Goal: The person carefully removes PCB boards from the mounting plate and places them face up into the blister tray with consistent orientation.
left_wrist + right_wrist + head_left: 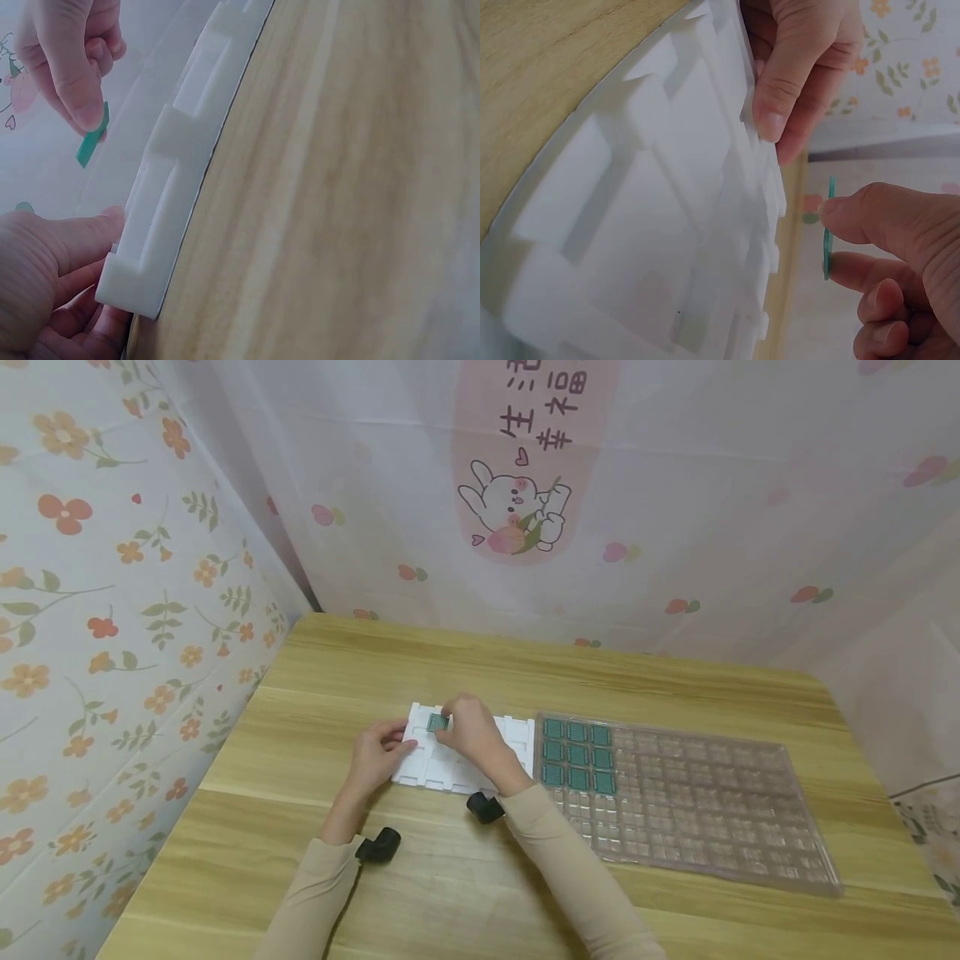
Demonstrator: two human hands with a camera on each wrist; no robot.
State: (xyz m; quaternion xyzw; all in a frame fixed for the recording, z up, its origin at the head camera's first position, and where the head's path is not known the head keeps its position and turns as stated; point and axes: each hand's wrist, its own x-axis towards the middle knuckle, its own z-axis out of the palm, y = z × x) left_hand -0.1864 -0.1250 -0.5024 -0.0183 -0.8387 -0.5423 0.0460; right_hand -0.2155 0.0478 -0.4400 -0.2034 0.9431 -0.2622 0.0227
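Note:
Over the upper left of a white plastic tray (442, 768) with moulded recesses, my right hand (474, 731) pinches a small green circuit board (437, 722) between thumb and finger. The right wrist view shows that board (829, 232) edge-on, held by its edges above the tray surface (682, 195) and apart from it. My left hand (377, 755) grips the tray's left edge, thumb on top and fingers at the side and below. In the left wrist view, the left thumb (94, 236) lies against the tray's end.
Right beside the white tray lies a long clear plastic tray (812, 827) with many pockets. Several green boards (577, 754) fill its upper left pockets. Wood-grain table (375, 668) surrounds both trays, with printed curtains (360, 468) behind and to the left.

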